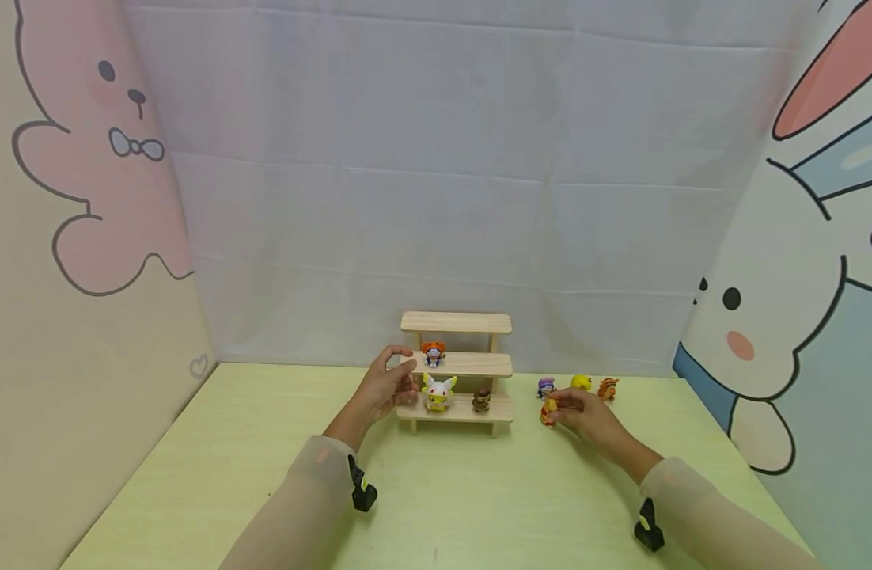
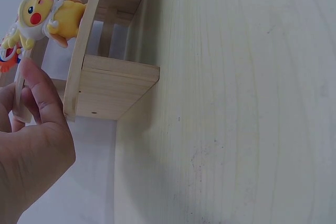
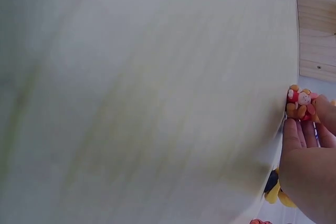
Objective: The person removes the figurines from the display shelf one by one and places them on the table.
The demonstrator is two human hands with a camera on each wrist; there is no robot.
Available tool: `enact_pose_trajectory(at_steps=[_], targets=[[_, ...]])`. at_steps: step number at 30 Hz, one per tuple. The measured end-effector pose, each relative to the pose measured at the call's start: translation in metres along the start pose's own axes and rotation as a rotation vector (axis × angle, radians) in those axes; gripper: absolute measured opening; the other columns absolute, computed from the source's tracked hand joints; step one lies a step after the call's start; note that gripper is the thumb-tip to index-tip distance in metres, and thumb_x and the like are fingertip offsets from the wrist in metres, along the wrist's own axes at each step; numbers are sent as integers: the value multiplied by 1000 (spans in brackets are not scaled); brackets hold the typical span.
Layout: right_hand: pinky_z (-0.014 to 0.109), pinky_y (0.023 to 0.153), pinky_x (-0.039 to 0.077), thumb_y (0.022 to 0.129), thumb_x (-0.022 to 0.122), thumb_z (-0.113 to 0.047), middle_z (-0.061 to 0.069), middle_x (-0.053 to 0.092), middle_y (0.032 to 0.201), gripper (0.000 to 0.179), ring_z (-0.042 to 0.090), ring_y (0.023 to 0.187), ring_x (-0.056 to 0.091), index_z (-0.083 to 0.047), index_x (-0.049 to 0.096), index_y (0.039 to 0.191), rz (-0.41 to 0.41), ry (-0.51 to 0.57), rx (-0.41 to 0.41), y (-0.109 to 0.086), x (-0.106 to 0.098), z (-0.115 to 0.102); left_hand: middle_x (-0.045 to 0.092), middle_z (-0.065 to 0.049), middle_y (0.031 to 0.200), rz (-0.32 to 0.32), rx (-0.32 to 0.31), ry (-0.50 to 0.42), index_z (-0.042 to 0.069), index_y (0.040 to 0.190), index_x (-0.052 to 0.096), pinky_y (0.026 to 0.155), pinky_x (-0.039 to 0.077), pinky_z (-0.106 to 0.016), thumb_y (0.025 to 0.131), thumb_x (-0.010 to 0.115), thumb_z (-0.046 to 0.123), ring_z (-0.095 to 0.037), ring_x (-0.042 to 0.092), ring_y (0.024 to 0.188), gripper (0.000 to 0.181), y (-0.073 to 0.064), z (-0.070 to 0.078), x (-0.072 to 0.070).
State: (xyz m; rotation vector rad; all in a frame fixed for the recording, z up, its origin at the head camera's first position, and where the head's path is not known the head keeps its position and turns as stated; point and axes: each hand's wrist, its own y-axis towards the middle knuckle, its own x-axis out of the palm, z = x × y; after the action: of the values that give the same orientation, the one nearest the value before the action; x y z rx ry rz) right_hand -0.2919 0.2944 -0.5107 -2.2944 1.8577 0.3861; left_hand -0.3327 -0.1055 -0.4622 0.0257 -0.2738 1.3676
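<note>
A three-tier wooden display shelf (image 1: 464, 364) stands against the back. My left hand (image 1: 389, 384) is at its left end; the left wrist view has thumb and fingers on either side of the middle plank (image 2: 21, 90). A white-and-yellow figurine (image 1: 437, 393) sits close by on the lowest tier, with a brown figurine (image 1: 482, 400) to its right. The middle tier bears an orange-and-blue figurine (image 1: 433, 354). Right of the shelf, my right hand (image 1: 585, 418) pinches a red-and-yellow figurine (image 3: 302, 104) between thumb and fingers, low over the table (image 1: 464, 491).
Behind the right hand are a purple figurine (image 1: 546, 386), a yellow figurine (image 1: 581, 382) and an orange figurine (image 1: 608, 389). A pale cloth wall (image 1: 450, 198) closes off the back, and printed panels (image 1: 785, 332) flank the table.
</note>
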Motion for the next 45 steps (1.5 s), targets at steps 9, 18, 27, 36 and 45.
enact_pose_trajectory(at_steps=[9,18,27,36,45], targets=[[26,85,60,100,66,0,26,66,123,37,19,98,71,13,57,133,9,-36,15,-2,-1,-7,52,-3,74,0,-2,-6,16,133,49,55,58,-23,107,60,19,-16,65,62,28,-1,0,0],[19,90,55,102,65,-10,26,62,134,40,29,120,64,10,57,136,4,-106,7,-2,-9,-22,51,-3,73,8,-1,-13,17,131,50,54,58,-23,107,60,18,-16,65,61,26,2,-3,-1],[47,107,53,105,63,-15,26,58,141,43,33,126,61,7,54,141,-4,-124,9,4,-15,-39,51,-3,74,-7,-2,-9,16,134,48,56,58,-23,107,60,20,-16,65,62,30,-1,0,0],[54,110,48,105,63,-21,25,58,143,46,33,126,62,5,54,143,-3,-149,-6,12,-14,-64,51,-3,75,-4,0,-8,16,134,48,56,58,-23,107,60,21,-16,65,62,30,0,0,0],[44,109,51,104,65,-21,27,54,146,51,36,130,59,6,52,145,-39,-91,-35,22,-3,-83,51,-3,75,4,0,-12,15,135,48,55,58,-23,107,60,20,-15,65,61,31,2,-1,-1]])
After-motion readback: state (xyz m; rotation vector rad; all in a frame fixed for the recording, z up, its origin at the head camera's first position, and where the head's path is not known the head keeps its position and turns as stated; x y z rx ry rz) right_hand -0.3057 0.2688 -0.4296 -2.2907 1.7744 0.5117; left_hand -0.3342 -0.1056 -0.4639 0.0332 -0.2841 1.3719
